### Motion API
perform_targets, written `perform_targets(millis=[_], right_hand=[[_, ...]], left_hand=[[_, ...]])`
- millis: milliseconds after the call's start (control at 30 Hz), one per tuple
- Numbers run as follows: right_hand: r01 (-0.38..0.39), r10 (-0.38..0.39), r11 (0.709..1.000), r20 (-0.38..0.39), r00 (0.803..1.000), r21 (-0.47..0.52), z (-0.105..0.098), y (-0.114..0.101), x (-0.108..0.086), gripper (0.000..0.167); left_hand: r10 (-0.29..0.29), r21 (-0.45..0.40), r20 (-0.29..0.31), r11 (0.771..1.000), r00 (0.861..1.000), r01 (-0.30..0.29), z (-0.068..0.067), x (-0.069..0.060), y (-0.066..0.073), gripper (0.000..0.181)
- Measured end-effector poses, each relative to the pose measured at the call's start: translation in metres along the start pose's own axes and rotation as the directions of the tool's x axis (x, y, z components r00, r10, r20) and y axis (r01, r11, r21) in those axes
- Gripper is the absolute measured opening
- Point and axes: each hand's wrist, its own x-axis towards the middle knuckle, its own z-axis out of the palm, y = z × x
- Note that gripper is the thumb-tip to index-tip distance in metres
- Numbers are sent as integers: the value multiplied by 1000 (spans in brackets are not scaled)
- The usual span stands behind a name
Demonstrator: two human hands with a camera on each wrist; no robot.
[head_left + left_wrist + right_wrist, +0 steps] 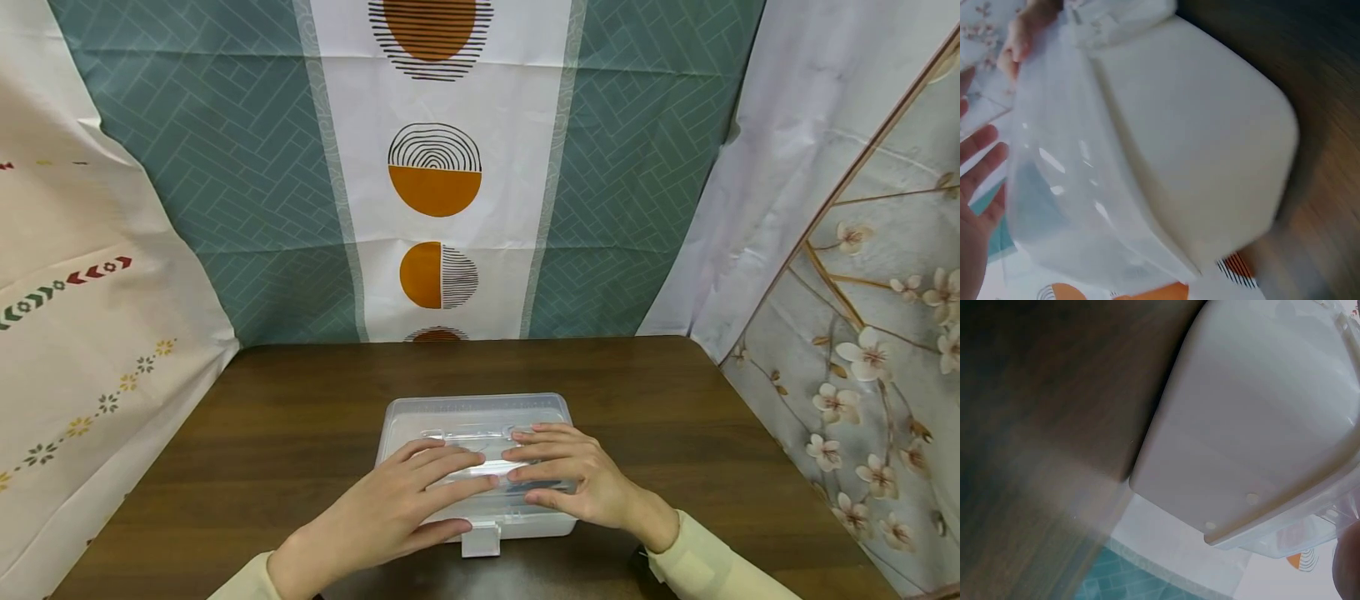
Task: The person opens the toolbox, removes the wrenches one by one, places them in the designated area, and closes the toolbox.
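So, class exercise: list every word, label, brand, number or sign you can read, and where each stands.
No readable text anywhere.
Clear box lid, far edge: faint marks, too small to read.
Middle cloth, left cloth, right cloth: printed patterns, no legible writing.

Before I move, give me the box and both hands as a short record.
Base: white, on the wooden table
Lid: clear, on the base
Latch: white, near side; fastening unclear
Left hand: over lid, fingers extended
Right hand: over lid's right part, fingers spread
Contact with lid: cannot tell
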Motion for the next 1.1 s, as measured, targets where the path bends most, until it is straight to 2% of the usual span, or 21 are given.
perform_targets(millis=[133,467,800,1100], right_hand=[[-5,5,1000,2,1000,-4,0,0,0,27],[-15,15,1000,13,1000,2,-1,-1,0,29],[28,-28,1000,64,998,-9,-5,1,5,36],[18,-10,998,151,988,-54,-12,-2,4,48]], left_hand=[[35,60,-21,998,999,-33,2,-10,-5,50],[76,109,-39,991,996,-72,11,-32,-17,51],[85,74,-73,994,994,-80,19,-42,-26,50],[85,63,-82,995,993,-80,25,-49,-28,48]])
